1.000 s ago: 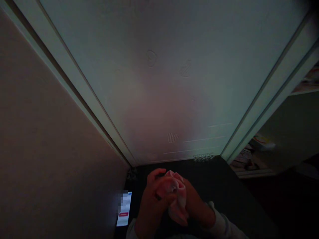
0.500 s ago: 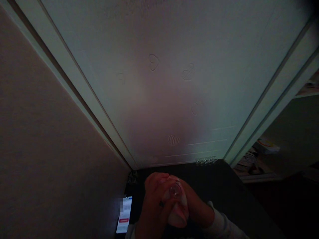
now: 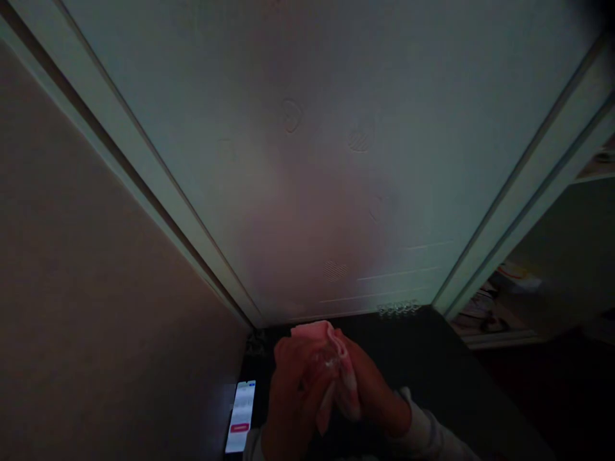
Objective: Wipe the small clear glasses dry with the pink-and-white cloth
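Over the dark surface (image 3: 423, 378) were two hands, held close together. Left hand (image 3: 288, 384): was curled round a clear, glassy object (image 3: 329, 363), its exact kind too dim to tell. Right hand (image 3: 369, 384): gripped a pink cloth (image 3: 348, 387), which lay against the clear object and hung down between the hands; its fingers were mostly hidden. Pale sleeves (image 3: 425, 429) covered both forearms. Beside the left wrist lay one phone (image 3: 244, 406), screen lit, bearing a red button. Behind stood one pale panel (image 3: 307, 192), marked with faint hearts and lines; at its foot ran a row of small clear pieces (image 3: 398, 309). Left side: one plain wall (image 3: 96, 269). Right side: one shelf (image 3: 502, 337), holding blurred items.
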`<control>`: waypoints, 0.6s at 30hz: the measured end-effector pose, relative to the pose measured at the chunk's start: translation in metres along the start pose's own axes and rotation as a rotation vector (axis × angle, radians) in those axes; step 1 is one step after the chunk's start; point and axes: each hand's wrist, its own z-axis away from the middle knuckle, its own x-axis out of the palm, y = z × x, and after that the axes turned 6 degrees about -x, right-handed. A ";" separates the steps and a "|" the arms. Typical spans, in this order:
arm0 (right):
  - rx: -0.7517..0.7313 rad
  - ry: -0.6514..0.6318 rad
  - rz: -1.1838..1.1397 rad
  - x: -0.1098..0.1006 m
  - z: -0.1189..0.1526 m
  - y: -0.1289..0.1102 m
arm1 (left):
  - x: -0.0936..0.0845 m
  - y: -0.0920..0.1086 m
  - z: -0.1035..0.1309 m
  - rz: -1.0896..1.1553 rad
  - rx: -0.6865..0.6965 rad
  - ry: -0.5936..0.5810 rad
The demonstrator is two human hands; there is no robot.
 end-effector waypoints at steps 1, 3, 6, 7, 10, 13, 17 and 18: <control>-0.003 -0.018 -0.009 0.000 0.001 -0.002 | 0.001 0.000 0.001 0.015 -0.023 -0.009; 0.023 -0.044 -0.030 0.000 0.002 -0.005 | 0.004 0.000 0.004 0.038 -0.050 -0.024; 0.098 -0.028 -0.064 0.003 0.001 -0.008 | 0.006 0.000 0.009 0.049 -0.115 -0.043; 0.122 -0.003 -0.087 0.004 0.001 -0.010 | 0.007 0.000 0.011 0.046 -0.142 -0.041; 0.186 0.100 -0.170 0.008 0.002 -0.016 | 0.008 0.003 0.014 0.028 -0.211 -0.007; 0.156 0.188 -0.099 0.008 0.006 -0.019 | 0.008 0.006 0.016 -0.002 -0.292 0.009; 0.070 0.231 0.087 0.002 0.015 -0.017 | 0.007 0.011 0.016 -0.029 -0.437 -0.078; 0.056 0.225 0.128 0.001 0.017 -0.017 | 0.006 0.012 0.017 -0.024 -0.459 -0.101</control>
